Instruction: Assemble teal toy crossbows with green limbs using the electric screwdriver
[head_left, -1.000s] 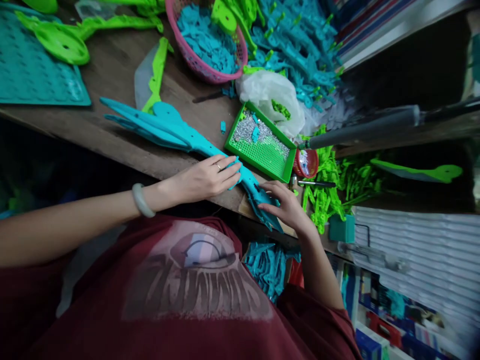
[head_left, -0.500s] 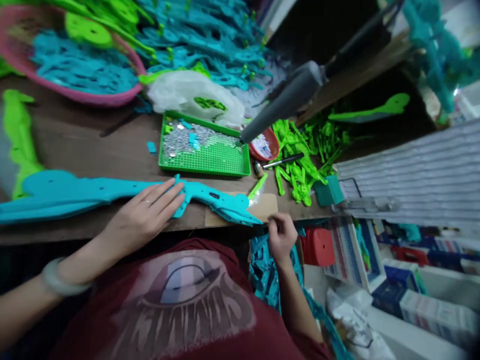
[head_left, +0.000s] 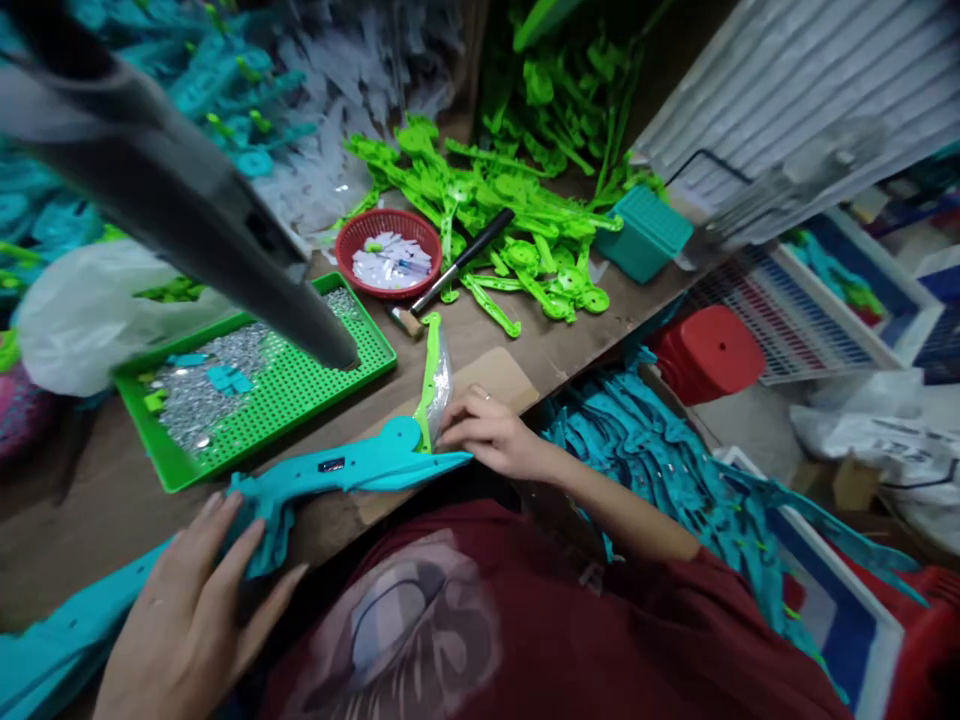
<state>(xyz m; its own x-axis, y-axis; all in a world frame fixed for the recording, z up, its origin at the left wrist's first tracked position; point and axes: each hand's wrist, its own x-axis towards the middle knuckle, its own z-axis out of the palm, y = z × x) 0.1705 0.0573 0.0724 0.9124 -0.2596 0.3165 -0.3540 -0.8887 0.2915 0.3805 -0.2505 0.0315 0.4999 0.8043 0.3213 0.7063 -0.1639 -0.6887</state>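
A long teal plastic toy piece (head_left: 337,470) lies along the near edge of the wooden table (head_left: 90,480). My left hand (head_left: 187,620) rests flat on its wide part at the lower left, fingers spread. At the piece's pointed tip, my right hand (head_left: 491,435) has its fingers curled on a thin green plastic strip in a clear bag (head_left: 433,375). A green perforated tray (head_left: 300,385) with small silver screws and teal bits sits just behind the piece.
A grey tool body (head_left: 195,220) hangs over the tray. A red basket (head_left: 388,252), a black pen (head_left: 465,258), a heap of green parts (head_left: 525,200) and a teal box (head_left: 645,232) lie at the back. Teal parts (head_left: 660,450) fill a bin below the table; a red stool (head_left: 709,350) stands beside it.
The camera has swung right and down. My right hand rose from below the table edge to the green strip by the teal piece's tip. My left hand stays on the piece.
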